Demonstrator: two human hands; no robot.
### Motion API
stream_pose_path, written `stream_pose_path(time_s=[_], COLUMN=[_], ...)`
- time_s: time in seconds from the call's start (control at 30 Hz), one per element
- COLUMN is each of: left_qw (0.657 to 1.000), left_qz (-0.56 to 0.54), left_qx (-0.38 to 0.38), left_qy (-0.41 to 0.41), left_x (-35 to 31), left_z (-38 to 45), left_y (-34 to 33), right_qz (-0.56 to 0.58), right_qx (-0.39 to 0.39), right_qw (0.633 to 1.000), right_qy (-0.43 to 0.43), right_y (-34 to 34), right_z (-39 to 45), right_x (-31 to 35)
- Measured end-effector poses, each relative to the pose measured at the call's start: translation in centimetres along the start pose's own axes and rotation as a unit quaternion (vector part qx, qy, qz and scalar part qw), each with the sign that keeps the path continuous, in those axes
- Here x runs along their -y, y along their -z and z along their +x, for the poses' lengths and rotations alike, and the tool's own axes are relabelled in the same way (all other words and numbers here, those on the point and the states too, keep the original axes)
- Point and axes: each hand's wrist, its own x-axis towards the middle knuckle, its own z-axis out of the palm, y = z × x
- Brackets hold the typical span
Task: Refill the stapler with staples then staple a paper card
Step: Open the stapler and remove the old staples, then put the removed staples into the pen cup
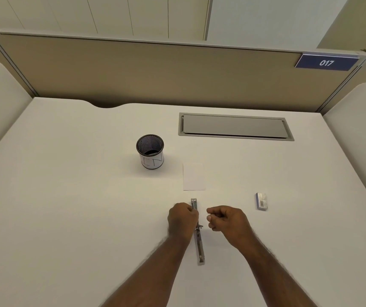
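Note:
A metal stapler (199,244) lies swung fully open and flat on the white desk, stretched toward and away from me. My left hand (183,219) grips its far half from the left side. My right hand (225,220) hovers just right of the stapler, fingers curled with thumb and forefinger pinched; whether a strip of staples sits between them is too small to tell. A white paper card (194,177) lies flat just beyond the stapler. A small box of staples (261,201) rests to the right.
A black mesh pen cup (150,151) with a white label stands left of the card. A grey cable flap (235,126) is set into the desk further back. Beige partition walls enclose the desk on three sides.

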Motion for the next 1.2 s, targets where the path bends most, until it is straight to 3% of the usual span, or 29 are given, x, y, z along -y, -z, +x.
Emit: stream_pose_path(time_s=[0.33, 0.47, 0.6, 0.83, 1.2], left_qw=[1.0, 0.992, 0.959, 0.926, 0.905], left_qz=[-0.006, 0.02, 0.114, 0.273, 0.327], left_qx=[-0.01, -0.061, -0.154, -0.099, -0.113], left_qy=[-0.028, -0.108, -0.211, -0.24, -0.246], left_x=[0.8, 2.1, 4.2, 7.8, 9.7], left_z=[0.4, 0.6, 1.3, 4.3, 8.2], left_y=[-0.5, 0.5, 2.2, 4.4, 6.3], right_qz=[0.045, 0.05, 0.031, -0.027, -0.175], right_qx=[-0.035, -0.037, -0.029, -0.011, -0.032], right_qw=[0.998, 0.998, 0.999, 0.997, 0.964], right_qy=[-0.006, 0.002, 0.024, 0.072, 0.196], right_y=[-0.3, -0.6, -1.3, -3.8, -9.1], right_z=[0.9, 1.7, 2.7, 5.0, 11.3], right_x=[0.1, 0.7, 1.8, 4.3, 11.9])
